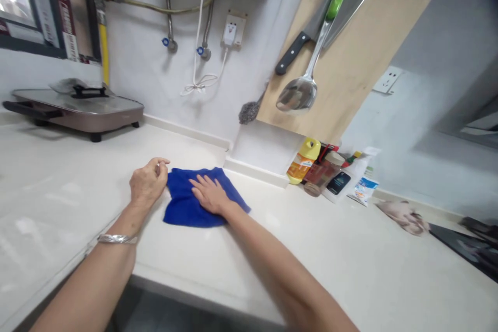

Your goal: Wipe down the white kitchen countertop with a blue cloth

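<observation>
A blue cloth (187, 208) lies spread on the white countertop (194, 264), slightly wrinkled. My right hand (210, 194) rests flat on top of it with the fingers apart, covering its middle. At the cloth's left edge is my left hand (148, 181), its fingers curled in; whether anything is inside them is hidden. A silver bracelet (117, 239) circles my left wrist.
An electric pan with a glass lid (89, 109) stands at the back left. A ladle (298, 94), a knife (291, 53) and a cutting board (358, 62) hang at the right. Beneath stand a yellow bottle (303, 162) and several containers. A crumpled rag (402, 216) lies farther right.
</observation>
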Tool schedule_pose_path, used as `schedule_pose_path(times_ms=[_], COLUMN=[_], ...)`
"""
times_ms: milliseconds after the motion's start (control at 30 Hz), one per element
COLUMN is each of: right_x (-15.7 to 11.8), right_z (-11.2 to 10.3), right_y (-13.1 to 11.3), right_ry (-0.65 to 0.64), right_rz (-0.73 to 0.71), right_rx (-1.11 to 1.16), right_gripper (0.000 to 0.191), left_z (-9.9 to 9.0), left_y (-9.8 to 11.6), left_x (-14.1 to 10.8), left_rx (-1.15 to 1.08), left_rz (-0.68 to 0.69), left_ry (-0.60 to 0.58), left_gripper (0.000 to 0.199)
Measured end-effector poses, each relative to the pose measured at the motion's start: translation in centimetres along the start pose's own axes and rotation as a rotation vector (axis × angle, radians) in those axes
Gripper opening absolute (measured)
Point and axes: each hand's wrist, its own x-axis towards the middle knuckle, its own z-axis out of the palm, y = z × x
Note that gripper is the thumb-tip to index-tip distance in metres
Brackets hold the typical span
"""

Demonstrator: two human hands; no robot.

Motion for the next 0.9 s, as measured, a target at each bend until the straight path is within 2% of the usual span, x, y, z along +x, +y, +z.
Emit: schedule_pose_path(times_ms=[100, 233, 367, 500, 733, 900], right_x=[-4.9, -13.0, -20.3, -25.8, -34.0, -41.3], right_z=[0.0, -0.7, -1.8, -1.8, 1.0, 0.6], right_y=[0.4, 0.1, -0.7, -0.3, 4.6, 9.8], right_ry=[-0.020, -0.082, -0.121, -0.112, 0.146, 0.206], right_rz=[-0.122, -0.275, -0.295, -0.303, -0.261, -0.117], right_rx=[-0.007, 0.023, 0.084, 0.065, -0.123, -0.258], right_gripper=[0.056, 0.056, 0.061, 0.069, 0.080, 0.071], left_z=[-0.2, 0.1, 0.3, -0.1, 0.0, 0.3], left_y=[-0.3, -0.5, -0.8, -0.7, 0.4, 1.9], left_x=[0.2, 0.2, -0.1, -0.6, -1.7, -2.5], left_rx=[0.003, 0.017, 0.053, 0.075, 0.096, 0.122], left_rz=[-0.029, 0.054, 0.123, 0.129, 0.171, 0.269], left_ry=[-0.029, -0.133, -0.189, -0.202, -0.277, -0.423], left_gripper=[0.037, 0.038, 0.038, 0.039, 0.039, 0.040])
